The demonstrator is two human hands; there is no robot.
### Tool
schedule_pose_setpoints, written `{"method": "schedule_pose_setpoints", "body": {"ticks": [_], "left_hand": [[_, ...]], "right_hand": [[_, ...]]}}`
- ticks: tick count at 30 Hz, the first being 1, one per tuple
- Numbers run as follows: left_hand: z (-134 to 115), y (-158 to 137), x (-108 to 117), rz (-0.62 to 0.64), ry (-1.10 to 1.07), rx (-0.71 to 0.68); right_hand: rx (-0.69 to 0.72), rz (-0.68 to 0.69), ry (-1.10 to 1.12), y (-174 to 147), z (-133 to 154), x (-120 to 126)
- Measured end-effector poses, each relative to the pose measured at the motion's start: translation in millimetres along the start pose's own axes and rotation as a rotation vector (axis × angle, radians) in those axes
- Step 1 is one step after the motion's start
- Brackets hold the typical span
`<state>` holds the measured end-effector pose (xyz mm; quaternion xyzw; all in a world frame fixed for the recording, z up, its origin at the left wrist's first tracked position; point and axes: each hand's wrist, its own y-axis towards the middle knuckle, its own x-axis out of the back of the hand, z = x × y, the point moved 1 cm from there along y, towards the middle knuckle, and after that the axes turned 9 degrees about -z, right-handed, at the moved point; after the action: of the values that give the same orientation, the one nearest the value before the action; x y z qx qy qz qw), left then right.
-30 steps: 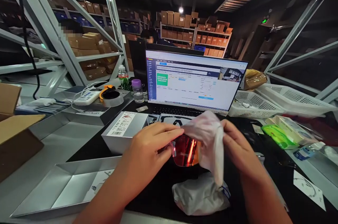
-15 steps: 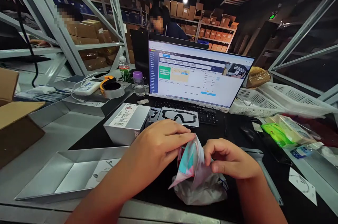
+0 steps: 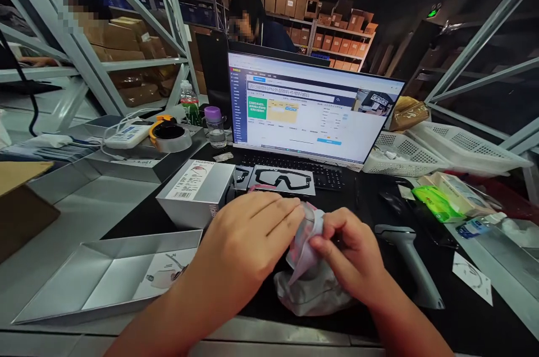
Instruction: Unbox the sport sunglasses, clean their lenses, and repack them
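Between my hands, above the black desk mat, is a soft pale cloth pouch (image 3: 304,253), its upper edge bunched. My right hand (image 3: 351,247) pinches that edge between thumb and fingers. My left hand (image 3: 252,230) is closed, back of the hand up, around what look like pink-rimmed glasses (image 3: 261,187); a bit of rim shows above the knuckles and a clear part beside the fingertips. Most of them is hidden by the hand and the cloth. Just below, a crumpled grey bag (image 3: 309,296) lies on the mat, touching the cloth.
On the left are an open silver box tray (image 3: 99,275) with a card and a closed silver box (image 3: 197,191). A glasses-print card (image 3: 283,179) lies before the keyboard and monitor (image 3: 311,104). A barcode scanner (image 3: 410,259) rests right; white baskets (image 3: 404,159) stand behind. Another person sits beyond the monitor.
My right hand has moved in to the left and now grips the cloth's edge closer to my left hand. The cloth is more gathered, its printed side less visible. The view has shifted slightly.
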<state>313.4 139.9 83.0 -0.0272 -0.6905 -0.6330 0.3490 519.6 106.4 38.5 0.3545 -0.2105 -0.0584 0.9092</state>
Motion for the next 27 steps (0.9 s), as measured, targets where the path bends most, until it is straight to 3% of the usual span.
{"method": "schedule_pose_setpoints", "body": {"ticks": [2,5,7,10,13,17,20,25,27], "left_hand": [[3,0,-3,-0.021,-0.036,0.043],[9,1,-6,-0.012,-0.082,0.091],[13,1,-5,-0.015,-0.102,0.112],[19,0,2,-0.034,-0.146,0.151],[22,1,10,-0.034,-0.184,0.168],[24,1,14,-0.018,-0.207,0.177],[24,0,13,-0.001,-0.207,0.181],[25,-3,13,0.014,-0.197,0.153],[26,-3,13,0.014,-0.186,0.152]], "right_hand": [[0.001,-0.037,-0.019,1,-1,3],[0.057,0.043,-0.132,9,-3,20],[0.082,-0.068,-0.278,16,-5,40],[-0.027,-0.296,-0.517,24,-15,72],[-0.126,-0.264,-0.609,29,-30,89],[-0.144,-0.181,-0.537,33,-41,79],[-0.111,-0.201,-0.661,35,-38,63],[0.178,-0.372,-0.943,36,-29,55],[0.219,-0.434,-0.949,37,-29,60]]}}
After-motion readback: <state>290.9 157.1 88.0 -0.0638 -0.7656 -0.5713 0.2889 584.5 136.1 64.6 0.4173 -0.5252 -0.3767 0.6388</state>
